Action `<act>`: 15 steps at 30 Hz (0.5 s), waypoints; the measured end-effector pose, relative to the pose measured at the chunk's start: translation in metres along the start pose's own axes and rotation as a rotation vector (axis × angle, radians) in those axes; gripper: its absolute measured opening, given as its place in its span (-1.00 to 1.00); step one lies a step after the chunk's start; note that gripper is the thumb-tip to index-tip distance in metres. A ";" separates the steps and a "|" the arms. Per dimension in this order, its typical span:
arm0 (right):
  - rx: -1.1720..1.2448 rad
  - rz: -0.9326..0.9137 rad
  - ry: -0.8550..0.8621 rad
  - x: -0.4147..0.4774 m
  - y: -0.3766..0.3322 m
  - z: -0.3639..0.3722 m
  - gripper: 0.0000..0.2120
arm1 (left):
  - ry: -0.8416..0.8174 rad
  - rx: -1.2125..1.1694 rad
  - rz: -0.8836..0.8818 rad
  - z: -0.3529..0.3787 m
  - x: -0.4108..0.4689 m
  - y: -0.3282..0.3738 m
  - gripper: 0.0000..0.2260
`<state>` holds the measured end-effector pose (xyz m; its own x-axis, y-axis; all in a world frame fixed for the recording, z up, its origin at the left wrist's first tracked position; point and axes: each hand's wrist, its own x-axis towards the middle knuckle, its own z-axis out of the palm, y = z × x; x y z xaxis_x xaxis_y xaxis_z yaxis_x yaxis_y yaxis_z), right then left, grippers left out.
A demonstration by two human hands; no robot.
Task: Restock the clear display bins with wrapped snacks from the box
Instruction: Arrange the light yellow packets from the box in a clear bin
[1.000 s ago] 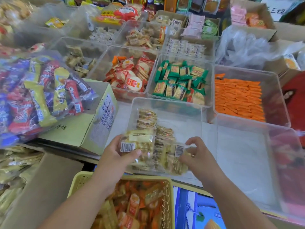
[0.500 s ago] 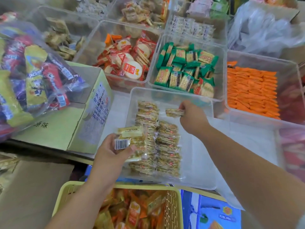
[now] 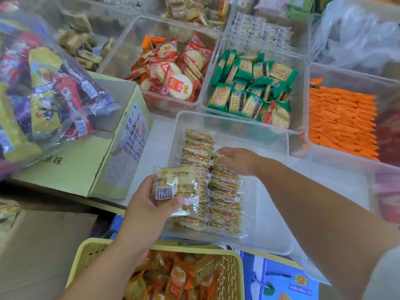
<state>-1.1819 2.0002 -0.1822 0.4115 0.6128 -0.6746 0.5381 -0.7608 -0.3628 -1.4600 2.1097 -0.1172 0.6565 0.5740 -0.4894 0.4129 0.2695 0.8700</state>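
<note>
**Kid:** What does the head camera see?

**Friend:** Two bare arms over a clear bin (image 3: 270, 213). The left hand (image 3: 149, 204) holds a pack of snacks (image 3: 175, 187). The thumb lies on top, next to the bar code. The other fingers curl under the pack.

**Kid:** Where is that pack?

**Friend:** It is over the near left edge of the bin, right by the snacks inside.

**Kid:** And the other hand?

**Friend:** The right hand (image 3: 236, 161) reaches into the bin. Its fingers are bent and close together on one small snack (image 3: 218, 156). It is blurry there, so I only think it is a pinch.

**Kid:** What is by those fingers?

**Friend:** Two rows of snacks (image 3: 225, 200) lie flat in the bin. The small snack is at the far end of the right row. The left row runs on past the fingertips.

**Kid:** What else is there?

**Friend:** Left of the left hand's fingers is a green box (image 3: 75, 169). A big bag of mixed snacks (image 3: 43, 83) leans over it. Under the left wrist is a yellow basket (image 3: 233, 269) with orange packs in it. Far past the right fingers are red packs (image 3: 173, 72), green packs (image 3: 249, 87) and orange sticks (image 3: 342, 120), each in its own bin.
</note>
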 end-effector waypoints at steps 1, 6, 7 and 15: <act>-0.030 -0.001 -0.017 -0.001 -0.002 -0.002 -0.51 | -0.002 0.003 0.001 0.001 -0.001 0.003 -0.50; -0.082 0.012 -0.084 -0.002 -0.012 -0.011 -0.55 | 0.004 -0.011 0.032 0.002 -0.003 0.003 -0.49; -0.085 0.011 -0.097 -0.002 -0.013 -0.008 -0.53 | 0.005 -0.020 0.037 0.002 -0.002 0.001 -0.53; 0.060 0.017 0.027 -0.007 -0.013 0.013 -0.42 | 0.014 -0.044 0.049 0.002 0.001 -0.004 -0.60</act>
<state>-1.2011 2.0037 -0.1809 0.4405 0.6048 -0.6634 0.4862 -0.7820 -0.3901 -1.4605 2.1076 -0.1214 0.6662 0.5983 -0.4452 0.3517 0.2743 0.8950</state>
